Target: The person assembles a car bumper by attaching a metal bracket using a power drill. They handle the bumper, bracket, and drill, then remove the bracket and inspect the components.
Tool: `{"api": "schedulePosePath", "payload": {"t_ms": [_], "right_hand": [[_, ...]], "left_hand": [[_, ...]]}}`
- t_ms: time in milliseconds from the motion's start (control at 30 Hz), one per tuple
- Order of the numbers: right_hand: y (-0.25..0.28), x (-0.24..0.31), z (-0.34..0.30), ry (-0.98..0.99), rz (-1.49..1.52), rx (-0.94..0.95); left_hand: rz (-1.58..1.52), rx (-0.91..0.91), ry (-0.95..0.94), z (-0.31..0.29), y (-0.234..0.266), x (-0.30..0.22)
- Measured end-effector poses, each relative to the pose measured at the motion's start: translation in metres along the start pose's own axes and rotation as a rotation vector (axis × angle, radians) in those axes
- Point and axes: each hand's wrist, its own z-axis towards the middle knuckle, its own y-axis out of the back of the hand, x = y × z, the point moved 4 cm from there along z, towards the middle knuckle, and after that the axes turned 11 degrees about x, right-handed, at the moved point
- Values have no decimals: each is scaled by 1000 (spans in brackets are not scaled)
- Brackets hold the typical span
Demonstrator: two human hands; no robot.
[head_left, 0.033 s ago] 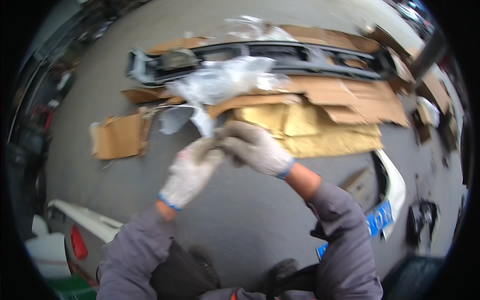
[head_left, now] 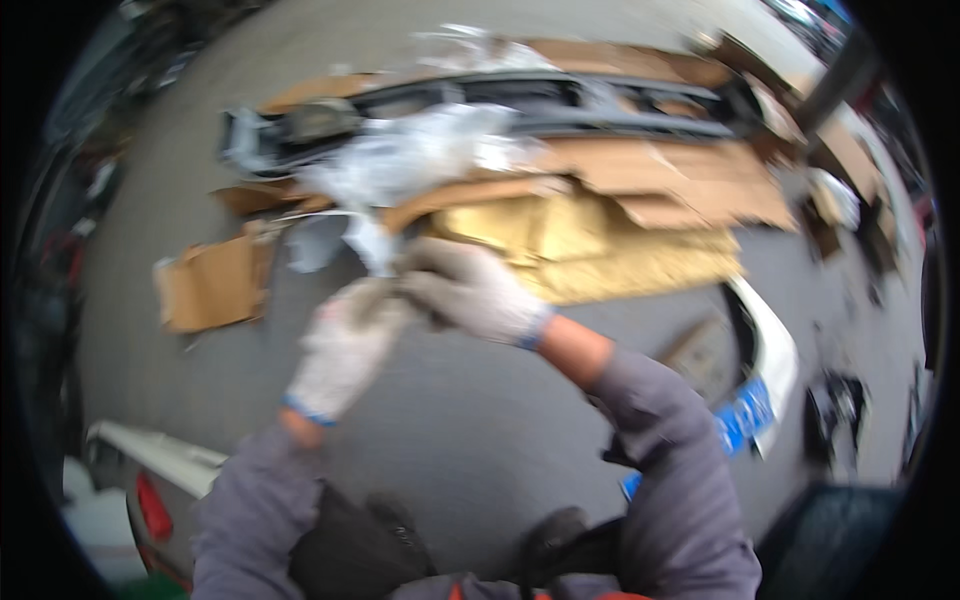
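Observation:
My left hand [head_left: 345, 345] and my right hand [head_left: 478, 292] wear whitish knit gloves with blue cuffs. They meet in front of me above the grey floor, fingertips pressed together. Both hands are closed at the fingers; anything pinched between them is too small and blurred to make out. Just beyond them on the floor lie a white torn sheet [head_left: 365, 243] and a crumpled yellow sheet of wrapping [head_left: 610, 250]. Farther off, a long dark bumper-like car part [head_left: 620, 122] rests on flattened brown cardboard [head_left: 690, 185], with clear plastic film [head_left: 420, 150] draped over its near side.
A folded cardboard piece [head_left: 212, 283] lies at the left. On the right is a curved white car panel [head_left: 775, 350] with a blue plate [head_left: 745, 415], near a black part [head_left: 838, 420]. Another white panel [head_left: 160, 455] and a red lamp-like piece [head_left: 153, 508] are at lower left.
The whole scene has shifted left and slightly up in the picture as my view turned. My hands have moved left with it and remain together, fingers closed.

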Motion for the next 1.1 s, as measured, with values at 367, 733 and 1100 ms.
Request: {"api": "schedulePosePath", "payload": {"t_ms": [367,733,1100], "right_hand": [[-5,-6,19,280,-400,-310],[-12,-15,25,100,-374,-138],[-9,-5,13,246,-430,-55]], "left_hand": [[-34,-61,240,8,22,55],[27,24,226,7,23,48],[42,125,254,-4,23,25]]}}
